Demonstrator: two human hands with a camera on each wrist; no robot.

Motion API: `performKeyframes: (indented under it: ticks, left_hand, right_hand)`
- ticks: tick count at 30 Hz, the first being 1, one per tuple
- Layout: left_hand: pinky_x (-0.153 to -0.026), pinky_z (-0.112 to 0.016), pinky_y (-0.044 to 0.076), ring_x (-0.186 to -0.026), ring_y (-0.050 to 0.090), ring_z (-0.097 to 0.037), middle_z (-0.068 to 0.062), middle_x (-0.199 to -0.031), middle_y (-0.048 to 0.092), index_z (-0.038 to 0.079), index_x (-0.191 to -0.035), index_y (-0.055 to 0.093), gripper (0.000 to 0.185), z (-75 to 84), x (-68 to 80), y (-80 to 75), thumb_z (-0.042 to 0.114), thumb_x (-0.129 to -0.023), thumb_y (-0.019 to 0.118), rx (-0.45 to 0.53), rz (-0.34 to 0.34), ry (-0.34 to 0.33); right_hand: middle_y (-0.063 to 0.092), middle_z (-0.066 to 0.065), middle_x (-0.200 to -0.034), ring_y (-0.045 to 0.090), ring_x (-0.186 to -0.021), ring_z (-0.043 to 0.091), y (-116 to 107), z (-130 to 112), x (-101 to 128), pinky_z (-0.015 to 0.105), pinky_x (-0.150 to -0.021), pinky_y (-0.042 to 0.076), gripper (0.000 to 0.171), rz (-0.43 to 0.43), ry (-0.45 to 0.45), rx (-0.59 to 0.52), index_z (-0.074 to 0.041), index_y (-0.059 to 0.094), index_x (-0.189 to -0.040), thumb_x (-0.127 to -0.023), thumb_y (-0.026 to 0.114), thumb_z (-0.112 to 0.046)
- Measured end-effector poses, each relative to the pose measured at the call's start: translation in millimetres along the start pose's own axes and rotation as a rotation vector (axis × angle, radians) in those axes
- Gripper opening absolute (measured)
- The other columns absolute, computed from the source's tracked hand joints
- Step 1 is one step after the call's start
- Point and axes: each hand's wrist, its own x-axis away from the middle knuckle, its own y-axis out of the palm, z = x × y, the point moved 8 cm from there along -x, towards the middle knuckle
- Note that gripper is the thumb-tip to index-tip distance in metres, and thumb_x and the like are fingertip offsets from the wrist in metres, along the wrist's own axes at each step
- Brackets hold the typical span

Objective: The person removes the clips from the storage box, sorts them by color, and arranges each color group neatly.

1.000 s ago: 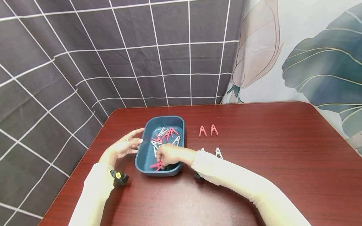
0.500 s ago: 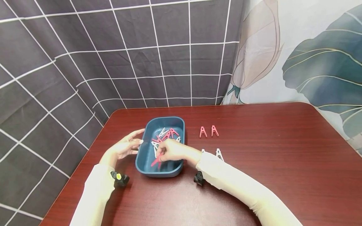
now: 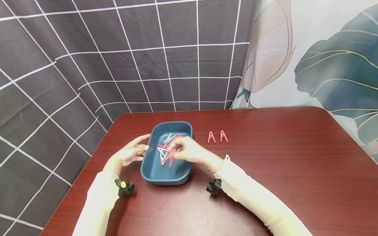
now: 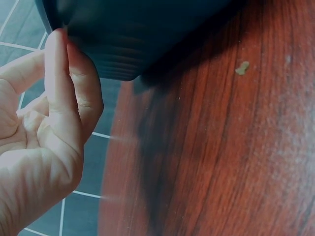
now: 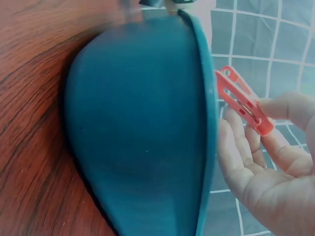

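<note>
A blue plastic bin (image 3: 165, 181) stands on the table with several pink and white clothespins inside. My right hand (image 3: 189, 150) is over the bin and pinches a pink clothespin (image 5: 244, 102) between thumb and fingertips, just past the rim in the right wrist view. Below it lies a white clothespin (image 3: 161, 151) among others, some hidden behind that hand. On the bin's left side my left hand (image 3: 130, 153) touches the outer wall near the rim with its fingertips, its fingers loosely bent in the left wrist view.
Right of the bin, two pink clothespins (image 3: 211, 137) stand side by side on the reddish table (image 3: 280, 141). A white clothespin (image 3: 227, 157) shows nearer, partly covered by the right sleeve (image 3: 245, 186). Grey checked cloth (image 3: 183, 62) hangs behind the table.
The right hand has lifted the pink clothespin from the near end of the bin and moved it up and to the far right. The left hand stays at the bin.
</note>
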Motion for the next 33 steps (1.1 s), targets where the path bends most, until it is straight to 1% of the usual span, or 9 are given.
performKeyframes:
  ticks: [7, 10, 16, 19, 23, 24, 26, 30, 33]
  left_hand:
    - [-0.080, -0.035, 0.055, -0.093, 0.068, -0.016, 0.005, -0.096, 0.070, 0.015, -0.152, 0.014, 0.064, -2.3, -0.5, 1.6, 0.002, -0.097, 0.046, 0.001, 0.001, -0.006]
    - [-0.079, -0.035, 0.055, -0.093, 0.068, -0.017, 0.005, -0.097, 0.070, 0.014, -0.152, 0.013, 0.065, -3.0, -0.8, 3.1, 0.002, -0.097, 0.047, -0.005, -0.011, -0.007]
    - [-0.080, -0.035, 0.055, -0.094, 0.068, -0.016, 0.005, -0.099, 0.070, 0.014, -0.152, 0.013, 0.066, -2.9, -2.6, 3.6, 0.003, -0.097, 0.048, -0.007, -0.015, -0.003]
    - [-0.079, -0.034, 0.055, -0.092, 0.068, -0.015, 0.006, -0.096, 0.070, 0.014, -0.152, 0.013, 0.066, -3.1, -3.1, 2.8, 0.003, -0.097, 0.048, -0.002, -0.013, -0.004]
    - [-0.079, -0.033, 0.055, -0.090, 0.068, -0.014, 0.006, -0.095, 0.070, 0.014, -0.152, 0.012, 0.065, -1.9, -2.6, 2.5, 0.001, -0.098, 0.046, 0.012, -0.017, 0.003]
    - [-0.079, -0.033, 0.055, -0.090, 0.068, -0.014, 0.006, -0.095, 0.070, 0.014, -0.152, 0.012, 0.065, -1.5, -2.3, 2.3, 0.001, -0.098, 0.046, 0.015, -0.018, 0.004]
    - [-0.079, -0.033, 0.055, -0.091, 0.068, -0.014, 0.006, -0.095, 0.070, 0.014, -0.152, 0.012, 0.065, -1.0, -1.8, 1.9, 0.001, -0.098, 0.046, 0.015, -0.018, 0.005]
    - [-0.079, -0.034, 0.055, -0.092, 0.067, -0.014, 0.007, -0.095, 0.070, 0.014, -0.152, 0.012, 0.065, -0.7, -0.9, 1.1, 0.003, -0.098, 0.046, 0.008, -0.017, 0.006]
    - [-0.079, -0.034, 0.055, -0.093, 0.067, -0.014, 0.006, -0.095, 0.070, 0.014, -0.152, 0.012, 0.065, -0.7, -0.1, 1.7, 0.003, -0.098, 0.046, 0.010, -0.020, 0.008]
  right_hand:
    - [0.066, 0.021, -0.086, 0.059, -0.067, 0.004, -17, 0, 12, 0.020, -0.063, 0.050, 0.021, 0.065, -0.020, -0.081, 0.012, 0.063, -0.097, -0.078, 0.062, 0.005]
    - [0.065, 0.020, -0.085, 0.061, -0.070, 0.004, -26, 1, 17, 0.020, -0.064, 0.050, 0.022, 0.092, -0.010, -0.128, 0.014, 0.061, -0.100, -0.079, 0.061, 0.007]
    - [0.063, 0.010, -0.083, 0.061, -0.069, 0.005, -51, 5, 23, 0.021, -0.064, 0.053, 0.029, 0.171, 0.066, -0.215, 0.015, 0.057, -0.108, -0.081, 0.059, 0.006]
    - [0.063, 0.008, -0.084, 0.062, -0.071, 0.006, -66, 5, 25, 0.023, -0.065, 0.054, 0.029, 0.208, 0.081, -0.226, 0.014, 0.056, -0.110, -0.082, 0.059, 0.005]
    - [0.066, 0.009, -0.085, 0.060, -0.062, 0.007, -92, 6, 30, 0.021, -0.054, 0.048, 0.029, 0.274, 0.109, -0.196, 0.012, 0.057, -0.112, -0.084, 0.061, 0.003]
    - [0.067, 0.012, -0.087, 0.060, -0.061, 0.007, -99, 7, 31, 0.021, -0.053, 0.048, 0.030, 0.296, 0.118, -0.194, 0.013, 0.057, -0.112, -0.084, 0.061, 0.003]
    - [0.068, 0.010, -0.087, 0.061, -0.060, 0.006, -113, 10, 36, 0.020, -0.053, 0.049, 0.030, 0.347, 0.152, -0.189, 0.012, 0.058, -0.112, -0.084, 0.063, 0.002]
    - [0.069, 0.003, -0.087, 0.064, -0.071, 0.003, -136, 20, 44, 0.024, -0.066, 0.056, 0.032, 0.421, 0.203, -0.205, 0.016, 0.057, -0.113, -0.084, 0.063, 0.002]
    - [0.068, -0.005, -0.082, 0.065, -0.073, 0.003, -149, 30, 49, 0.024, -0.067, 0.056, 0.034, 0.438, 0.241, -0.217, 0.017, 0.055, -0.114, -0.085, 0.063, 0.002]
